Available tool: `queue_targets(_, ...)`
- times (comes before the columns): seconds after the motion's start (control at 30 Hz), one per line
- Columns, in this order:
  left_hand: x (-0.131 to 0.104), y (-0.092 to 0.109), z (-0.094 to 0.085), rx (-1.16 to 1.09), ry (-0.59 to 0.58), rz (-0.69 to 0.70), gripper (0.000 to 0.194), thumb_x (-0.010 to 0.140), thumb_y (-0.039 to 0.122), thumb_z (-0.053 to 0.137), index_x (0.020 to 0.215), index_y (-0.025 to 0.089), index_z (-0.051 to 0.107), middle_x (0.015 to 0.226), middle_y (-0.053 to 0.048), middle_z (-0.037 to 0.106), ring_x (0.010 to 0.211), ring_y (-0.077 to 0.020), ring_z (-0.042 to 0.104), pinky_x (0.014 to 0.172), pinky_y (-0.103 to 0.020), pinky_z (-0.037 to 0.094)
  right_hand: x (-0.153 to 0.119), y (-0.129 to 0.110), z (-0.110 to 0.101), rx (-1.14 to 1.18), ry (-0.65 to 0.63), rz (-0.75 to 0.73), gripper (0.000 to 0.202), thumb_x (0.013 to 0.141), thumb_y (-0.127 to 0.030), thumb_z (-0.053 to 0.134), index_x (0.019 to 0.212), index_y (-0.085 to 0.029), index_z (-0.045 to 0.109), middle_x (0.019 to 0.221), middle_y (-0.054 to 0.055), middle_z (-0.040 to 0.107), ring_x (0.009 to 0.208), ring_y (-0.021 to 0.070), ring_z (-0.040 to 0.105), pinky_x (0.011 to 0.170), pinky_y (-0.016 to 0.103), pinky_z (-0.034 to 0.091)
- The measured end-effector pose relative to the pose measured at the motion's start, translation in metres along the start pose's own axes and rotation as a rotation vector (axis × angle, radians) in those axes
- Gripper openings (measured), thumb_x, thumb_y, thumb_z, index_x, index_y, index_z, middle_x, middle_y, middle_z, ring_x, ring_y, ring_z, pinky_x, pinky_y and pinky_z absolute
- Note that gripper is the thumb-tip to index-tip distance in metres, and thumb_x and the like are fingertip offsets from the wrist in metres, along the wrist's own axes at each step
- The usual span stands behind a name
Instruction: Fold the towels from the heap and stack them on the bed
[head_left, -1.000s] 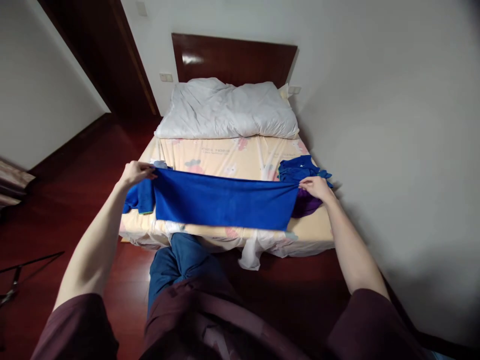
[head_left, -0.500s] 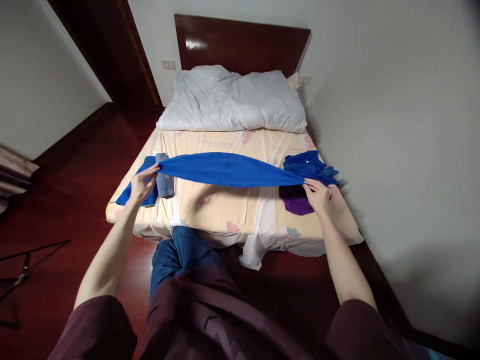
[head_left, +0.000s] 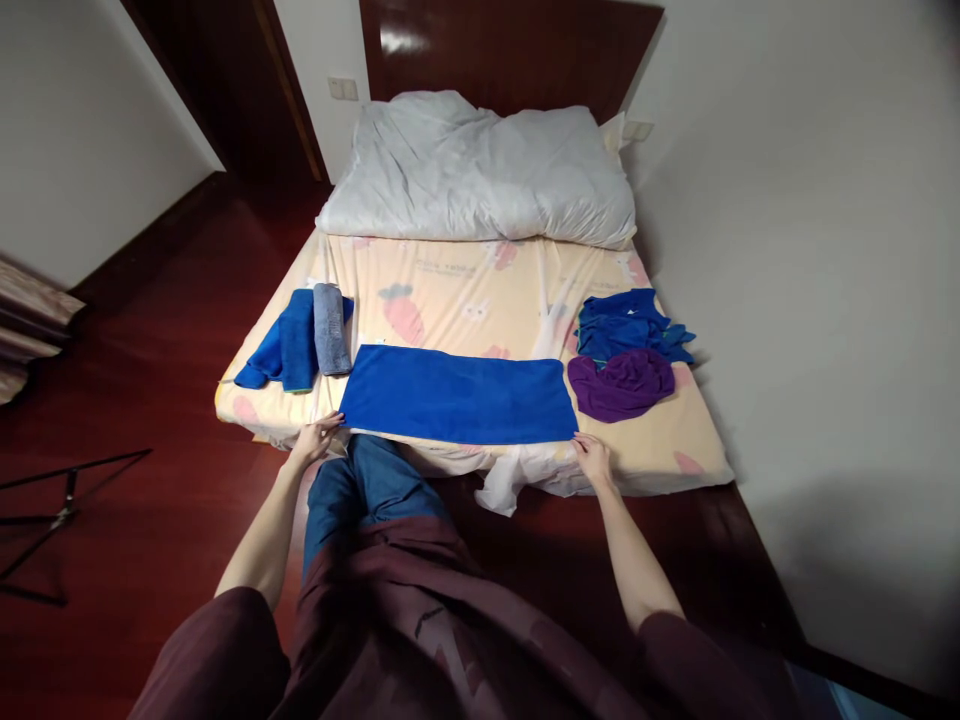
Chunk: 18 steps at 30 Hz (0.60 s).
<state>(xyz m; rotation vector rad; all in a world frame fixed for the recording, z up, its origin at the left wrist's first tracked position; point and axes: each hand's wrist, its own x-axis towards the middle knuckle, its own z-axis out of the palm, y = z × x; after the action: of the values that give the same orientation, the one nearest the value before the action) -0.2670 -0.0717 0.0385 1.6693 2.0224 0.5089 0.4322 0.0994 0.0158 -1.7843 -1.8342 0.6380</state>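
A blue towel (head_left: 459,397) lies spread as a long flat rectangle near the front edge of the bed. My left hand (head_left: 319,438) pinches its near left corner. At the near right corner, the fingers of my right hand (head_left: 592,456) are closed on the cloth. Just left of the towel are a rolled grey towel (head_left: 330,330) and a folded blue cloth (head_left: 295,345). A crumpled purple cloth (head_left: 621,385) sits close to the towel's right end, with a heap of blue clothing (head_left: 626,325) behind it.
The bed (head_left: 450,285) has a cream sheet printed with carrots. A white quilt (head_left: 480,175) is piled against the dark headboard (head_left: 510,50). White fabric (head_left: 504,485) hangs over the front edge. A black metal stand (head_left: 64,510) is on the floor at left.
Both hands have come down and towards me with the blue towel. Held stretched in the air before, it now lies flat on the bed, and the purple cloth shows fully.
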Motion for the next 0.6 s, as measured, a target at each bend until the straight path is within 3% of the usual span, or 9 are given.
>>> queue_targets(0.2, -0.003, -0.006, -0.009, 0.022, -0.054, 0.060, 0.053, 0.095, 0.051, 0.045, 0.117, 0.017, 0.079, 0.135, -0.012, 0.072, 0.147, -0.0277, 0.051, 0.124, -0.046, 0.041, 0.004, 0.013, -0.011, -0.061, -0.088, -0.018, 0.019, 0.082, -0.030, 0.059, 0.082, -0.019, 0.074, 0.109, 0.016, 0.080, 0.104, 0.0303, 0.075, 0.104, 0.047, 0.058)
queue_targets(0.37, -0.006, -0.003, -0.010, 0.125, -0.079, 0.127, 0.044, 0.088, 0.038, 0.049, 0.113, 0.024, 0.082, 0.133, -0.005, 0.073, 0.142, -0.0266, 0.054, 0.120, -0.045, 0.048, -0.002, 0.018, -0.021, -0.114, -0.151, -0.076, 0.016, 0.078, -0.025, 0.059, 0.081, -0.021, 0.074, 0.106, 0.013, 0.080, 0.106, 0.0308, 0.074, 0.108, 0.048, 0.055)
queue_targets(0.5, 0.004, 0.005, -0.016, 0.235, -0.125, 0.166, 0.045, 0.077, 0.026, 0.051, 0.109, 0.026, 0.083, 0.135, -0.002, 0.073, 0.137, -0.0278, 0.057, 0.120, -0.045, 0.048, 0.005, 0.012, -0.017, -0.140, -0.145, -0.080, 0.040, 0.077, -0.020, 0.052, 0.109, -0.021, 0.075, 0.125, 0.010, 0.076, 0.125, 0.0291, 0.067, 0.118, 0.046, 0.048)
queue_targets(0.6, 0.025, 0.016, -0.020, 0.281, -0.067, 0.206, 0.051, 0.080, 0.022, 0.049, 0.119, 0.023, 0.080, 0.139, -0.005, 0.070, 0.138, -0.0299, 0.056, 0.121, -0.048, 0.045, 0.015, 0.001, -0.002, -0.119, -0.144, -0.048, 0.053, 0.087, -0.029, 0.049, 0.136, -0.016, 0.066, 0.146, 0.015, 0.065, 0.139, 0.0292, 0.059, 0.123, 0.046, 0.043)
